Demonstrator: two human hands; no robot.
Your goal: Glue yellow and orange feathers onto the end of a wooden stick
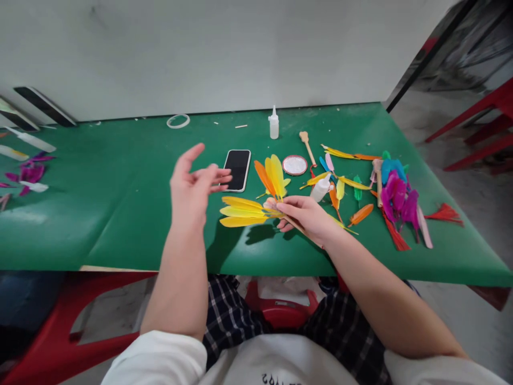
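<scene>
In my right hand (306,216) is a thin wooden stick (298,227), gripped near its top. Yellow feathers (242,212) fan out to the left from the stick's head, and more yellow feathers with an orange feather (264,178) point upward. My left hand (196,184) is raised over the table to the left of the feathers, fingers apart and holding nothing. A black-screened phone (237,170) lies just behind its fingertips. Close behind my right hand, a white squeeze bottle (321,188) lies tilted among loose feathers.
A small upright bottle (274,125), a tape ring (178,121), a round dish of white stuff (295,164) and a wooden stick with a shaped head (307,147) sit farther back. Magenta feathers (396,198) and red tassels (444,214) are piled right. A wall (224,53) borders the green table (132,214).
</scene>
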